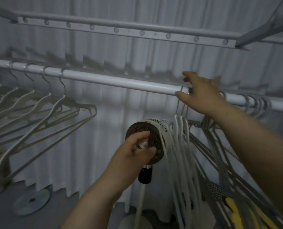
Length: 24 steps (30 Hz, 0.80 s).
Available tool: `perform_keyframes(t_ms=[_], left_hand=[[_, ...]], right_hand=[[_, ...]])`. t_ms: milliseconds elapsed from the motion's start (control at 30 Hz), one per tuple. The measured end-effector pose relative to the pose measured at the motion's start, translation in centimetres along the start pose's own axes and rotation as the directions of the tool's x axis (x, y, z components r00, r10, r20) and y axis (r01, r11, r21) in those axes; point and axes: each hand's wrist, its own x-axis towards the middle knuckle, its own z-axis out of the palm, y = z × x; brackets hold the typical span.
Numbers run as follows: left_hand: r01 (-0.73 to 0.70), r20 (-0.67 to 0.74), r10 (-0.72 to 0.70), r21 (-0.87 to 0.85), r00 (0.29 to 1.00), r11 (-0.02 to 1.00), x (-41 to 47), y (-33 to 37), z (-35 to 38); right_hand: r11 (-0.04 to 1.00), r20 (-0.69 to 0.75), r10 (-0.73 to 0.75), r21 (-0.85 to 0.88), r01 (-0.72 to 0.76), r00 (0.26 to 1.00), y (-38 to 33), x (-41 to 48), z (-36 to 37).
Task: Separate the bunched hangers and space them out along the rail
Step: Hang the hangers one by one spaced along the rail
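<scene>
A white rail (121,80) crosses the view from upper left to right. Several pale hangers (38,111) hang spaced apart on its left stretch. A tight bunch of pale hangers (185,146) hangs at the right, with more hooks (256,102) crowded further right. My right hand (201,95) is up at the rail, thumb and fingers around the hook of the leftmost bunched hanger. My left hand (137,149) is lower, fingers curled near the shoulder of a bunched hanger; blur hides whether it grips it.
A small round fan (152,134) on a stand is behind my left hand. A second rack bar with round pegs (116,29) runs above. A white curtain (88,146) hangs behind. Yellow hangers (236,210) lie at the lower right.
</scene>
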Motion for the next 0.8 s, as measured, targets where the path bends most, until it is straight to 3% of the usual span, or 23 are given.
perform_keyframes(t_ms=[100,200,267,600,800], left_hand=[[0.025,0.026,-0.025,-0.010,0.999,1.000,0.2,-0.2,3.5],[0.038,0.020,-0.041,0.152,0.999,0.988,0.5,-1.6,6.1],[0.063,0.018,-0.067,0.173,0.998,0.983,0.4,-2.0,7.0],[0.132,-0.037,-0.136,-0.108,0.990,0.985,0.5,-2.7,6.4],[0.124,-0.079,-0.133,-0.108,0.988,0.986,0.8,-2.1,3.9]], right_hand=[[0.997,0.078,-0.061,-0.046,0.065,0.995,0.4,-0.5,0.0],[0.982,0.081,-0.129,-0.129,0.138,0.988,0.7,-0.6,0.0],[0.973,0.065,-0.154,-0.162,0.163,0.986,1.0,-0.7,0.0],[0.962,0.033,-0.196,-0.189,0.198,0.980,1.4,-0.9,0.1],[0.973,0.050,-0.151,-0.168,0.157,0.987,0.7,-0.6,0.5]])
